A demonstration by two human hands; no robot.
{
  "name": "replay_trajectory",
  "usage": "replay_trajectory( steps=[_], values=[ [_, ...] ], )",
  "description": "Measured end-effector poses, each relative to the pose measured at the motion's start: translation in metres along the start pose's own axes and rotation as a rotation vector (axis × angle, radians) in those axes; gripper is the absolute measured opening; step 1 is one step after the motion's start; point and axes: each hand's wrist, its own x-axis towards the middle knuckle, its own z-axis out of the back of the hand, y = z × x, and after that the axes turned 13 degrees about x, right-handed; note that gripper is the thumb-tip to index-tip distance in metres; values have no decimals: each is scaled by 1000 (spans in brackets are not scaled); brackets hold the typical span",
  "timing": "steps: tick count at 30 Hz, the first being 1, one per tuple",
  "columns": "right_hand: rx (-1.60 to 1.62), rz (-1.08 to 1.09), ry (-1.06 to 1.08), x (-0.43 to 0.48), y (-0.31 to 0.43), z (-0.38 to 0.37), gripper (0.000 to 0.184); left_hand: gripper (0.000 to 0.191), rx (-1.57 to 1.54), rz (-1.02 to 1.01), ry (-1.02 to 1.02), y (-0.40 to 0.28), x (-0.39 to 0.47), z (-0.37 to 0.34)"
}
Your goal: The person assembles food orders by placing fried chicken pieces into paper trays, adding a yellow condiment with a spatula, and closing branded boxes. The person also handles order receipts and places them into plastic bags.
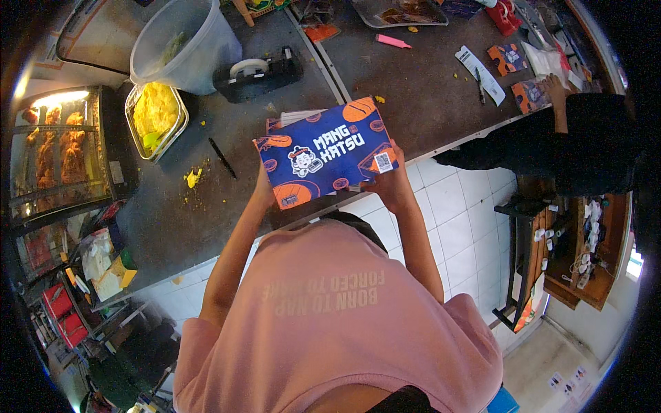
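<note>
A blue and orange printed cardboard food box (pixel 343 155) is held up over the near edge of the dark counter, its lid facing the camera. My left hand (pixel 266 183) grips its left side, the fingers mostly hidden behind it. At the box's lower right corner, my right hand (pixel 391 186) holds it from the side and below. Part of another printed item with a white paper (pixel 302 117) shows just behind the box. On the counter to the left lies a black pen (pixel 222 158), beside yellow crumbs (pixel 193 177).
A foil tray of yellow food (pixel 155 116), a clear plastic tub (pixel 181 46) and a tape dispenser (pixel 261 72) stand at the upper left. A lit display case (pixel 62 149) holds fried pieces. At right, another person's hand (pixel 555 95) is near small boxes (pixel 531 96). A pink marker (pixel 393 41) lies farther back.
</note>
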Motion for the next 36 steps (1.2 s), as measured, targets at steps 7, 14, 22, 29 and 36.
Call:
replay_trajectory(
  steps=[7,14,22,29,36],
  values=[
    [29,284,-99,9,43,46,62,82,-59,-58,178,-50,71,-86],
    [208,449,-242,40,90,106,52,81,-108,-133,287,-107,142,-168],
    [174,488,-278,49,85,150,52,80,-68,-258,304,-115,141,-145],
    [90,941,-594,-16,96,117,59,31,103,-644,-374,-76,25,-38],
    [-633,1456,-654,15,70,9,31,24,151,-574,-1359,-12,-151,131]
  ],
)
